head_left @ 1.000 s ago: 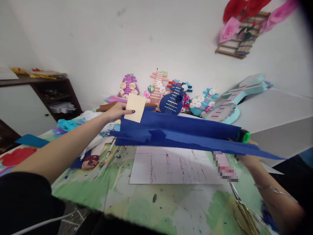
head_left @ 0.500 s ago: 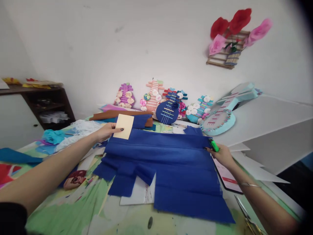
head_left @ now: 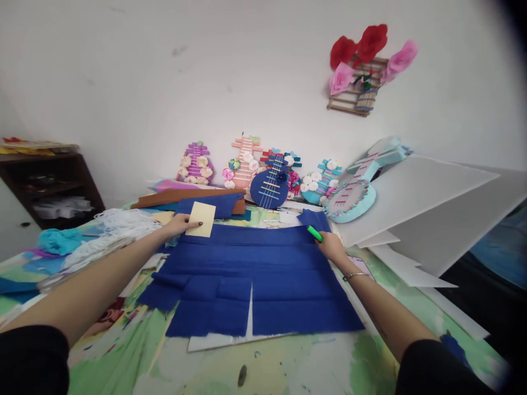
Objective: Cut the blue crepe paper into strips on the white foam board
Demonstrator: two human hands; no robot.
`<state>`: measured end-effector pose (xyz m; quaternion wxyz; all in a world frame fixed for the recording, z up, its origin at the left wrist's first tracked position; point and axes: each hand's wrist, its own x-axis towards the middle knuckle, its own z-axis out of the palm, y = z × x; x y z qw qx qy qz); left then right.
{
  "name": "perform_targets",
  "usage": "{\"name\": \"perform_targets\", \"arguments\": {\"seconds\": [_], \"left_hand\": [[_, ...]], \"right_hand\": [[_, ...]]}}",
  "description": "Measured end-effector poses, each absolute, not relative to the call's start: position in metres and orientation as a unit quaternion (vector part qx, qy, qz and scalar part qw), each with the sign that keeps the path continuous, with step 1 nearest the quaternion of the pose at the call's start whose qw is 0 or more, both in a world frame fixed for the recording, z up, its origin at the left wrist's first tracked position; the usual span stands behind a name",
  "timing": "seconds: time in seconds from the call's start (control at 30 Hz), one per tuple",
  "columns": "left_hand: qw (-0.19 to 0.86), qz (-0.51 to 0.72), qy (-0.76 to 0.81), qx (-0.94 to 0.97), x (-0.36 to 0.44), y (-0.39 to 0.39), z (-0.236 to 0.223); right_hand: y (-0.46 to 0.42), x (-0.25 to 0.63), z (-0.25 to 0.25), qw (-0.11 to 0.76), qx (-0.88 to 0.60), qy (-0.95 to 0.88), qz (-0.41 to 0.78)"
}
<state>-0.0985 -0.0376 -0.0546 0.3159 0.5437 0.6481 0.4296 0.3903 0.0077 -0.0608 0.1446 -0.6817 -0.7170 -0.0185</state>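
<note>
A pale yellow card (head_left: 200,219) is pinched in my left hand (head_left: 179,225), thumb over its front, above the far left corner of a dark blue cloth (head_left: 288,280). My right hand (head_left: 331,247) is closed around a bright green marker (head_left: 315,233) at the far right edge of that cloth. The cloth lies spread with fold lines across it and a slit in its near half. A white board (head_left: 206,342) shows from under its near edge and through the slit.
Several decorated toy-like lutes, one dark blue (head_left: 269,187), lean along the wall. A larger light-blue one (head_left: 354,200) and big white boards (head_left: 420,192) stand at right. White yarn (head_left: 111,233) lies at left, before a dark shelf (head_left: 53,189). A phone (head_left: 362,267) is partly hidden by my right wrist.
My right hand has moved left and inward with the marker. The cloth's near left flap now lies flatter, covering more of the white board. The view has turned slightly right.
</note>
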Motion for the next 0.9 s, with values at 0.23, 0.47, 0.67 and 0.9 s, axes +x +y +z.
{"name": "perform_targets", "arguments": {"seconds": [0.23,0.47,0.67,0.9], "left_hand": [[0.231,0.445,0.690,0.523,-0.090,-0.034,-0.060],[0.180,0.492,0.671,0.524,-0.051,-0.055,-0.035],[0.347,0.463,0.531,0.618,0.054,-0.123,-0.049],[0.386,0.430,0.462,0.673,0.119,-0.172,-0.075]], "right_hand": [[0.000,0.384,-0.053,0.184,-0.702,-0.688,-0.007],[-0.038,0.367,-0.032,0.286,-0.682,-0.669,0.073],[-0.104,0.308,-0.047,0.302,-0.574,-0.709,0.277],[-0.140,0.291,-0.050,0.401,-0.482,-0.616,0.477]]}}
